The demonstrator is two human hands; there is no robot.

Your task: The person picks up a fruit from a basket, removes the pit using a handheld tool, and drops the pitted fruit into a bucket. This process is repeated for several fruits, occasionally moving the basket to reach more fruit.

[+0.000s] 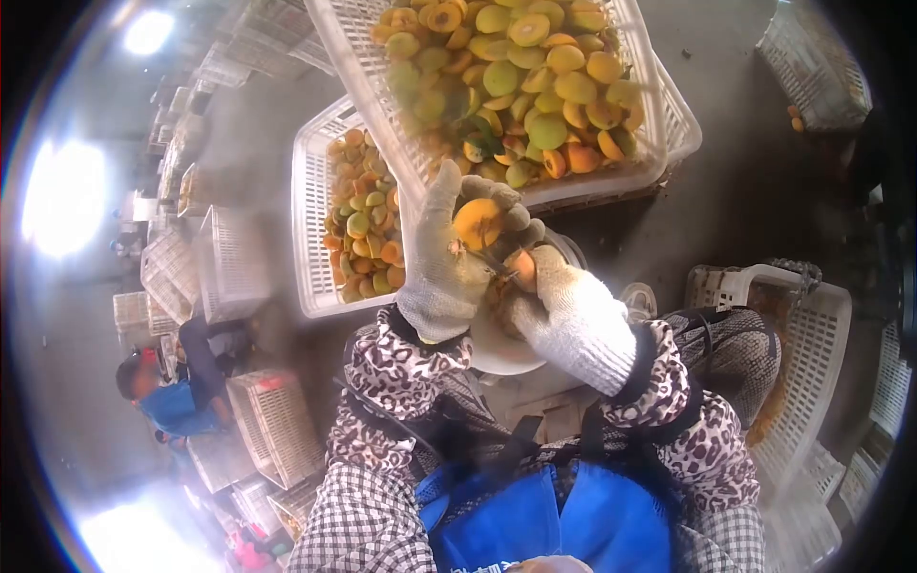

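Note:
Both hands wear pale knitted gloves and meet in front of my lap. My left hand (447,263) is closed around an orange apricot half (478,223), its cut face turned up in the curled fingers. Close against it, my right hand (578,315) pinches another orange apricot piece (522,270) between thumb and fingers. A thin dark thing shows between the two hands; I cannot make out what it is. Under the hands is a round white container (506,355), mostly hidden by them. Just beyond stands a white crate (659,124) full of green and orange apricots, many halved.
A second white crate (308,229) of apricot halves stands at the left, partly under the first. To my right is another crate (826,353). A person in blue (186,406) sits at the left among stacked crates (272,425). One more crate (817,72) stands far right.

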